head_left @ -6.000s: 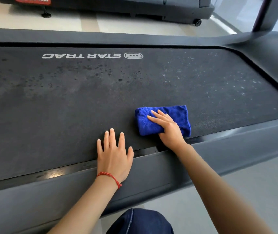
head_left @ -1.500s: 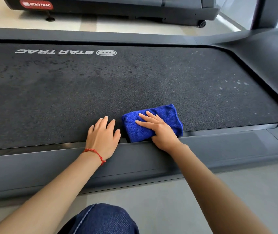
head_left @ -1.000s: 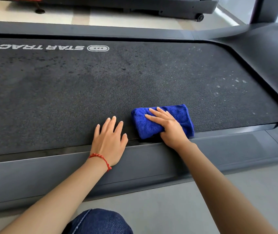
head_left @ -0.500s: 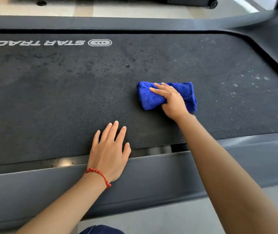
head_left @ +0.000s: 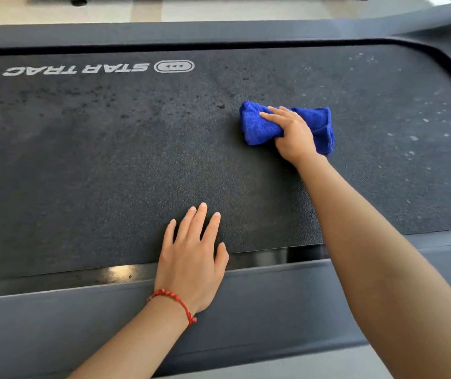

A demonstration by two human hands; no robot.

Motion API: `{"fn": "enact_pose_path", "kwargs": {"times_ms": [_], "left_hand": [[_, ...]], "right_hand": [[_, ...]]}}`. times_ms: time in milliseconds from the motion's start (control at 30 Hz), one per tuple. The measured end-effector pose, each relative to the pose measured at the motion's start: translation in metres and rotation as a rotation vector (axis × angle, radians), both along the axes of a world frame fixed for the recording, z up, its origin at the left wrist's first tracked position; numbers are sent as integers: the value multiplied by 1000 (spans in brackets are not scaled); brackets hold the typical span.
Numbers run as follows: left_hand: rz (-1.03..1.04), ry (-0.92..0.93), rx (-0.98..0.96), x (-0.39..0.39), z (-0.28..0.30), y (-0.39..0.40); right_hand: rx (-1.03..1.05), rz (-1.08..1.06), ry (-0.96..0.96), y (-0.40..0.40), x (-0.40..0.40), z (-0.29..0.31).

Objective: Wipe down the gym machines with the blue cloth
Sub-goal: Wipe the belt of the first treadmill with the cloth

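blue cloth [head_left: 257, 127] under right hand [head_left: 294, 138], on treadmill belt [head_left: 109, 160]

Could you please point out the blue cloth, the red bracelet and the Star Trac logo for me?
blue cloth [head_left: 257, 124]: head view, on its bunched left end, clear of the fingers.
red bracelet [head_left: 173, 296]: head view, on the beads across the left wrist.
Star Trac logo [head_left: 174, 66]: head view, on the oval emblem printed on the belt.
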State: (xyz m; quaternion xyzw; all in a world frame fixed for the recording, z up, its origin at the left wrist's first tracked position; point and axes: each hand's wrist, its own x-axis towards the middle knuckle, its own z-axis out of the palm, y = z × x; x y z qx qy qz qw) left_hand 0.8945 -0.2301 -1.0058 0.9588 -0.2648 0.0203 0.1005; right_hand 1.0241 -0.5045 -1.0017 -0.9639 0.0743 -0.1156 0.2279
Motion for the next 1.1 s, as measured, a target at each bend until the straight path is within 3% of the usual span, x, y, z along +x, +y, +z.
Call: {"fn": "enact_pose_path", "kwargs": {"times_ms": [333,1100], "left_hand": [[-9,-29,-44,1,-5,1],[-105,-15,-188,-1,-10,7]], "right_hand": [[20,-41,-18,22,-20,3],[71,6,99,87,-173,14]]}}
